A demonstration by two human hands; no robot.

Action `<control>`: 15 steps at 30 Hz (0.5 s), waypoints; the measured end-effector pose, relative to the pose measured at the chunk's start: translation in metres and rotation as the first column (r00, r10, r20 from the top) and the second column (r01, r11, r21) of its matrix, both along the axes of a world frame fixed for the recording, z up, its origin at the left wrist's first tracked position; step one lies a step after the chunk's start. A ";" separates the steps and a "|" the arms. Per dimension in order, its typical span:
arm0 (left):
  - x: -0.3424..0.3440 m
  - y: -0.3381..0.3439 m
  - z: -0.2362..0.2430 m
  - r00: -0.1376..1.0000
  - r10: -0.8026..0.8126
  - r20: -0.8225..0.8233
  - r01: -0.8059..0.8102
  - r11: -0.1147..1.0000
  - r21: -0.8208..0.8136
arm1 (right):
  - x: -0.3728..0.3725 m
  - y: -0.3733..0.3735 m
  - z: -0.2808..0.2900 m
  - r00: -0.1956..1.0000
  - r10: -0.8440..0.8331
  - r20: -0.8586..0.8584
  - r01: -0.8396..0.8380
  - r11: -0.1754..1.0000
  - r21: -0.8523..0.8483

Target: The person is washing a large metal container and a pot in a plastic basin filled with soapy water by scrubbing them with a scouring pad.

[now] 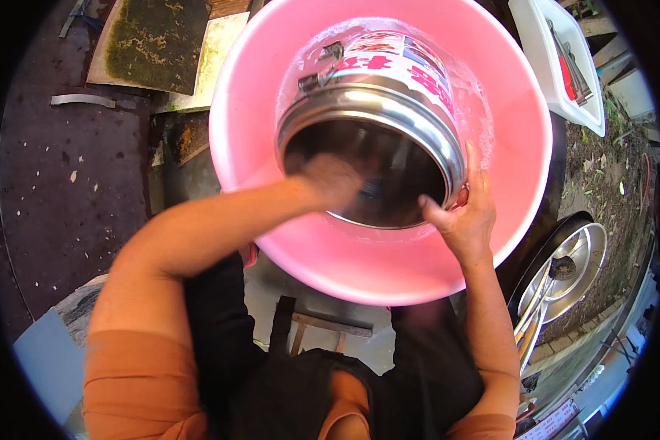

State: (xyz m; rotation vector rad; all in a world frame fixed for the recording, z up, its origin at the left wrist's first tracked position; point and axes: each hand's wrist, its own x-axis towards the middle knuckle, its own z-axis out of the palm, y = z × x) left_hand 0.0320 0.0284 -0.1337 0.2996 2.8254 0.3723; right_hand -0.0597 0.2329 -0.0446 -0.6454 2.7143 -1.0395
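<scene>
A large steel pot (374, 95) with a printed white wrap and a metal latch lies on its side, its mouth toward me, in a pink plastic basin (513, 183) holding sudsy water. My left hand (334, 180) reaches into the pot's dark opening, smeared by motion, so its fingers and anything in them are unclear. My right hand (462, 205) grips the steel rim at the right, fingers along the outside and thumb at the lip.
A white tray (594, 110) with tools sits upper right. Steel bowls or lids (587, 279) with ladles are at right, mossy boards (147, 44) upper left, a dark panel (66, 176) at left. My legs in dark clothing straddle the space below the basin.
</scene>
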 end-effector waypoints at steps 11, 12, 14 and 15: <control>0.014 0.038 -0.020 0.989 0.108 0.104 -0.135 0.944 0.301 | 0.001 -0.025 0.007 0.929 0.211 -0.304 -0.189 0.977 0.100; 0.011 0.029 -0.030 0.985 0.170 -0.042 -0.158 0.966 0.206 | 0.000 -0.023 0.007 0.939 0.210 -0.272 -0.197 0.978 0.074; 0.020 0.016 -0.046 0.981 0.109 -0.161 -0.113 0.993 -0.017 | -0.003 -0.023 0.000 0.915 0.203 -0.348 -0.175 0.978 0.110; 0.019 0.013 -0.041 0.997 0.053 -0.049 -0.059 0.991 -0.123 | -0.005 -0.021 -0.005 0.902 0.191 -0.387 -0.152 0.980 0.129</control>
